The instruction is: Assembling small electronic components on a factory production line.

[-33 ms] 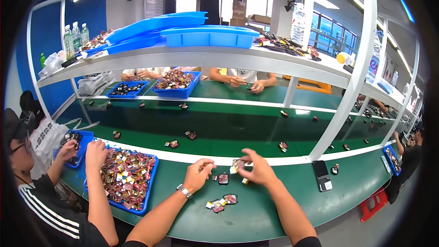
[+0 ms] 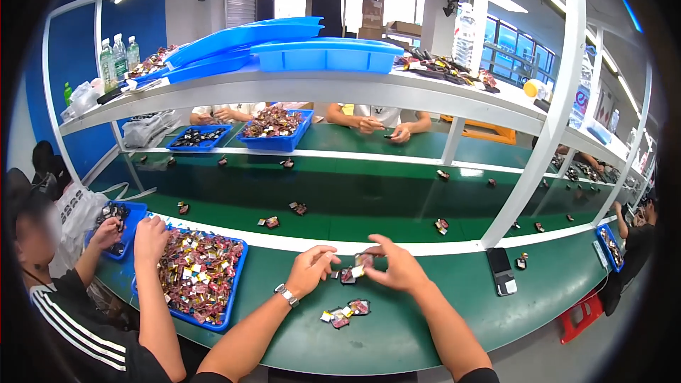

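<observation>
My right hand (image 2: 399, 267) pinches a small electronic module (image 2: 364, 260) with a reddish board and a pale label, thumb below it and forefinger above. Just under and left of it, another module with a black rim (image 2: 347, 276) lies on the green bench (image 2: 425, 326). My left hand (image 2: 311, 271), with a metal watch on its wrist, is curled close by on the left; its fingers are drawn together, and what they hold, if anything, cannot be made out. Nearer to me lies a small cluster of similar modules (image 2: 340, 317) with white and yellow labels.
A blue tray heaped with modules (image 2: 202, 276) stands at left, beside a co-worker's arm (image 2: 152, 269). A black and white phone-like device (image 2: 501, 271) lies at right. Beyond the white ledge, modules dot the green belt (image 2: 355, 202). A white post (image 2: 532, 120) and shelf (image 2: 340, 85) stand ahead.
My right hand has shifted slightly left and down with its module, over the one on the bench. My left hand has barely moved.
</observation>
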Available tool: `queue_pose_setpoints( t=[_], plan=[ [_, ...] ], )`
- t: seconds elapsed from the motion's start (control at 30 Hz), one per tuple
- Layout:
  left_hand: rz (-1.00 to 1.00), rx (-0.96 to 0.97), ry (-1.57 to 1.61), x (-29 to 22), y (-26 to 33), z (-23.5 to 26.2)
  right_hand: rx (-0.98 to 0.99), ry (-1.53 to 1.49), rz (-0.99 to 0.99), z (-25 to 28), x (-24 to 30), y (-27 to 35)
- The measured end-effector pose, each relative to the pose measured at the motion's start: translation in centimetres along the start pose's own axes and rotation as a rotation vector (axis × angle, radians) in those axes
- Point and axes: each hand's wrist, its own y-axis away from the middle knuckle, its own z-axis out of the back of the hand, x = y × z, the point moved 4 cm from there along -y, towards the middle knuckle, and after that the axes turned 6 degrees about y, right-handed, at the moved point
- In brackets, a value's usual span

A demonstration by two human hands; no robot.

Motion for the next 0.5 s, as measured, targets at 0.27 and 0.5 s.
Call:
queue_pose_setpoints(
  t=[0.27, 0.5],
  plan=[
    [0.343, 0.432, 0.302, -0.2, 0.7, -0.8, 0.103, 0.194, 0.227, -1.1, 5.5, 0.5],
    [0.233, 0.239, 0.374, -0.5, 0.8, -1.5, -0.143, 0.165, 0.265, -2.5, 4.6, 0.6]
  ],
)
